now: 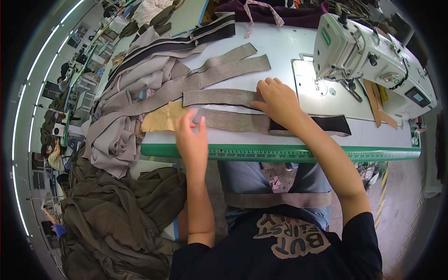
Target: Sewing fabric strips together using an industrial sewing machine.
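Observation:
Two short grey-brown fabric strips with dark edges lie one nearer than the other on the white table. My right hand (279,103) is closed at the right end of the far fabric strip (219,97), thumb bent down on the cloth. The near fabric strip (233,120) passes under my right forearm, and its right part shows a black face. My left hand (191,142) holds nothing; its fingers are raised and apart, by the near strip's left end and a yellowish-tan sheet (161,118). Longer fabric strips (224,74) lie beyond, running left into a heap.
A white sewing machine (368,60) stands at the right, its needle area lit. Light grey-brown cloth (114,140) piles up at the left, with dark olive cloth (116,224) below. A green ruled edge (280,153) borders the table. Another strip (280,200) lies across my lap.

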A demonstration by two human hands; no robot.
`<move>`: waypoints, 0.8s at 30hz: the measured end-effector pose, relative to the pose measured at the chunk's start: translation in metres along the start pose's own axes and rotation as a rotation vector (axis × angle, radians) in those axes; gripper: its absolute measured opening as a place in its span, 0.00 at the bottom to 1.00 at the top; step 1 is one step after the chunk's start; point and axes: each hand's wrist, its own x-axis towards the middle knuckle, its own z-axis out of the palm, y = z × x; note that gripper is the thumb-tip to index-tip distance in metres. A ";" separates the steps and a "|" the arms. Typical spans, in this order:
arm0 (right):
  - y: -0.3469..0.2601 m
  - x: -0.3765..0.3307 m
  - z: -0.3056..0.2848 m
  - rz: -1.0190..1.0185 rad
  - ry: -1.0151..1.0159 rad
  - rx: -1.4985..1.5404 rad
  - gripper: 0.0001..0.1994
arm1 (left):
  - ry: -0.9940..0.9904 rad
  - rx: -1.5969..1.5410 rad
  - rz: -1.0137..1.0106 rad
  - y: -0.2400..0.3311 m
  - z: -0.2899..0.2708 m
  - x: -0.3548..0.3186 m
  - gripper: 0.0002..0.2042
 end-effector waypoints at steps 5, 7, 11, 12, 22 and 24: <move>-0.019 0.022 -0.020 -0.084 -0.085 0.164 0.08 | -0.406 -0.604 -0.159 0.027 0.010 -0.020 0.19; -0.041 0.018 -0.038 -0.108 -0.099 0.305 0.08 | -0.537 -0.965 -0.403 0.045 0.012 -0.016 0.26; -0.061 -0.006 -0.071 -0.115 -0.142 0.591 0.11 | -0.461 -1.094 -0.498 0.058 0.019 0.005 0.31; -0.063 -0.008 -0.079 -0.116 -0.153 0.709 0.12 | -0.466 -1.105 -0.502 0.057 0.015 0.009 0.31; -0.037 -0.022 -0.184 -0.055 0.014 1.318 0.10 | -0.190 -0.646 -0.096 0.040 -0.006 -0.002 0.18; -0.036 -0.024 -0.186 -0.085 0.068 1.227 0.09 | -0.105 -0.597 -0.121 0.030 -0.004 -0.005 0.17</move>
